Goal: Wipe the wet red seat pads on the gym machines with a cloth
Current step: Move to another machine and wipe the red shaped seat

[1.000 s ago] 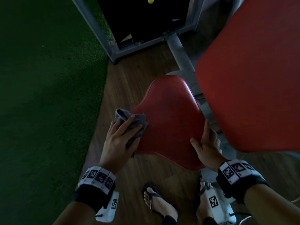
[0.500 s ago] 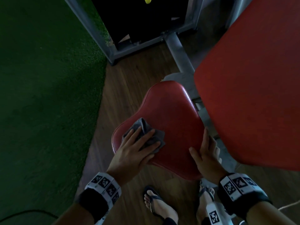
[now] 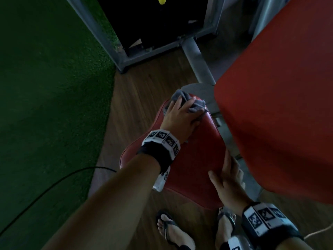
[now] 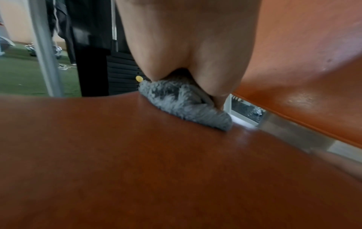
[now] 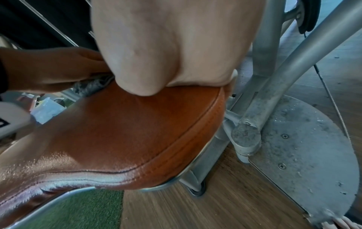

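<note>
Left hand (image 3: 182,116) flat on crumpled grey microfibre cloth (image 3: 193,104) at padded red vinyl seat (image 3: 196,159) tip; right hand (image 3: 228,179) clamps its edge. We should keep pressure even and overlap strokes.

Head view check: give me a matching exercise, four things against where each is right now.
Things:
1. grey fluffy cloth
2. left hand
3. right hand
4. small yellow knob

Places:
A. on the dark weight stack
B. at the far end of the red padded seat
C. on the seat's near right edge
D. pressing on top of the cloth

Pairs: 1-B, 2-D, 3-C, 4-A
</note>
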Demonstrator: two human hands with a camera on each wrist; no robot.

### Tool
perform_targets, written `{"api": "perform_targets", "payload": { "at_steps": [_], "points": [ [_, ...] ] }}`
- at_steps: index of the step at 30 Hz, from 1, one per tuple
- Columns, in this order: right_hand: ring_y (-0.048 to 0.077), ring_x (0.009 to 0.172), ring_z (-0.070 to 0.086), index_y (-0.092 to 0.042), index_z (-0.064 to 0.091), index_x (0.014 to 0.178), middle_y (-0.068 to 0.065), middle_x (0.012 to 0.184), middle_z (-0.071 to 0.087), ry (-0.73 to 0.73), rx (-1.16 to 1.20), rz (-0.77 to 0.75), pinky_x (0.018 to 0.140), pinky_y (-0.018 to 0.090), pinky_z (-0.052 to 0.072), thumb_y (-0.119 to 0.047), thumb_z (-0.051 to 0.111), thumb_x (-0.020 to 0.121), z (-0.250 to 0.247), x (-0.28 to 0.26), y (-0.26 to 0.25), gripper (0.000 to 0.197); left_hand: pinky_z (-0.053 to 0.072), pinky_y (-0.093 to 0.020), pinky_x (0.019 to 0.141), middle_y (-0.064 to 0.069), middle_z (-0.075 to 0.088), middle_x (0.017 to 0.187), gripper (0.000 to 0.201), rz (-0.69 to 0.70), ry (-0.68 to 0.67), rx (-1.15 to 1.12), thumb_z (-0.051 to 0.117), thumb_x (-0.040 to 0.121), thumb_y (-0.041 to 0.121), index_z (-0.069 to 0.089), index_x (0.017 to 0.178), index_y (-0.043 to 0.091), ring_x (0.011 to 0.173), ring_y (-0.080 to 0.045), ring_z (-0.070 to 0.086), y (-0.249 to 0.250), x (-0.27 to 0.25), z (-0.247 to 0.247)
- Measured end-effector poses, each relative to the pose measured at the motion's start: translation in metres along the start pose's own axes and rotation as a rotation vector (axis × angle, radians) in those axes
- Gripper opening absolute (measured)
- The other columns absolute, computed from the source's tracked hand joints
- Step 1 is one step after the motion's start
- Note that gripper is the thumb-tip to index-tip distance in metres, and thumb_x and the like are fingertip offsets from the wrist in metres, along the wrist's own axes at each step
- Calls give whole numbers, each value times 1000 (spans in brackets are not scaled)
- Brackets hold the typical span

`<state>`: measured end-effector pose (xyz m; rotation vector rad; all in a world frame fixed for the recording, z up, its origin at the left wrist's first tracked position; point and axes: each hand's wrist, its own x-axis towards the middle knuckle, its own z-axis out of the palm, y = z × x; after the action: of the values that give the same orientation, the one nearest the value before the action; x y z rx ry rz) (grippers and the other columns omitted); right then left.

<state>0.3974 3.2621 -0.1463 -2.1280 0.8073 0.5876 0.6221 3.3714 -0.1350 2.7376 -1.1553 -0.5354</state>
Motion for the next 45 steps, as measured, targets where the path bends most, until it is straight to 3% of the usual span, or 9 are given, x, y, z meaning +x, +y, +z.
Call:
{"api": "perform_targets", "payload": {
  "at_steps": [7, 15, 20, 28, 35, 37, 40, 42, 45],
  "points": [
    [30, 140, 18, -40, -18, 149, -5, 159, 1, -3, -17, 3, 106, 59, 28, -51, 44, 94, -2, 2, -1, 84, 29, -54, 115, 4, 25, 160, 53, 4, -6, 52, 52, 97, 38, 37, 147, 44, 145, -37, 21, 11, -25, -3],
    [34, 139, 22, -37, -16, 151, -1, 158, 6, 33, -31, -3, 103, 59, 33, -48, 47, 95, -2, 4, -4, 85, 42, -50, 103, 2, 44, 150, 45, -273, 131, -46, 54, 93, 42, 54, 137, 37, 136, -30, 42, -4, -134, 2],
    [34, 139, 21, -41, -19, 149, -2, 158, 4, 29, -35, -12, 105, 58, 30, -50, 45, 95, -1, 2, -3, 85, 40, -48, 106, 2, 41, 152, 51, -487, 285, -156, 36, 94, 47, 55, 139, 33, 138, -30, 37, -11, -206, 22],
    [34, 137, 25, -40, -9, 153, 4, 157, 16, 73, 95, -135, 108, 57, 31, -46, 53, 94, -2, 0, 5, 86, 31, -59, 110, -10, 43, 151, 46, -552, 406, -270, 64, 92, 26, 59, 136, 16, 143, -43, 28, 19, -186, 37],
    [18, 139, 33, -26, 29, 153, 6, 153, 32, 126, 348, -192, 112, 31, 27, -28, 51, 99, -5, -7, 18, 58, 11, -54, 122, -4, 23, 162, 61, -406, 229, -494, 56, 97, 32, 34, 153, 22, 152, -35, 4, 81, -147, 31],
    [18, 138, 36, -26, 34, 151, 6, 153, 34, 118, 364, -150, 110, 29, 28, -26, 49, 101, -9, -9, 15, 52, 23, -49, 120, -2, 29, 160, 56, -348, 259, -559, 56, 97, 32, 39, 150, 22, 150, -29, 17, 75, -152, 26],
    [21, 138, 37, -31, 33, 151, 5, 153, 35, 87, 321, -124, 111, 35, 30, -30, 49, 100, -17, -10, 2, 53, 43, -43, 103, -1, 50, 142, 46, -364, 446, -458, 53, 95, 36, 54, 138, 20, 130, -23, 46, 43, -178, 21],
    [20, 141, 32, -34, 30, 151, 3, 155, 31, 84, 250, -151, 113, 37, 27, -35, 49, 100, -17, -10, -7, 55, 42, -42, 97, -2, 55, 135, 44, -490, 489, -360, 50, 93, 40, 58, 133, 21, 124, -24, 49, 17, -203, 21],
    [19, 146, 21, -32, 31, 150, 3, 159, 24, 191, 98, -373, 118, 41, 23, -46, 50, 96, -9, -7, -28, 59, 39, -48, 99, 1, 53, 139, 45, -646, 410, -326, 52, 94, 39, 54, 137, 26, 128, -28, 45, -17, -236, 26]
  ]
}}
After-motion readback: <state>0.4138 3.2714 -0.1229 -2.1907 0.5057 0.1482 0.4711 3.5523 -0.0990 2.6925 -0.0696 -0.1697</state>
